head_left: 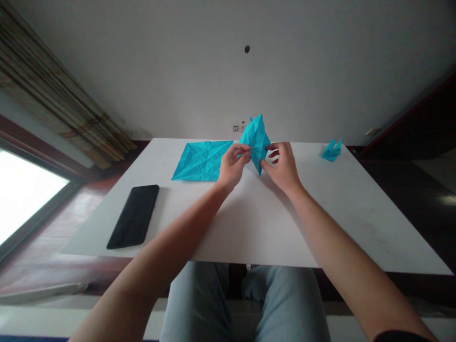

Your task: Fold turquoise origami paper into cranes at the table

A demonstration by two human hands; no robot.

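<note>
A folded turquoise paper model (255, 135) is held upright above the white table (256, 223), its point facing down. My left hand (233, 165) pinches its left edge with fingers closed. On the other side, my right hand (282, 166) grips the lower right edge between thumb and fingers. A flat creased turquoise paper sheet (202, 160) lies on the table just left of my left hand.
A black phone (134, 216) lies face down near the table's left edge. A small finished turquoise paper figure (331, 150) stands at the far right. A window is on the left, and a grey wall behind the table. My knees show under the near edge.
</note>
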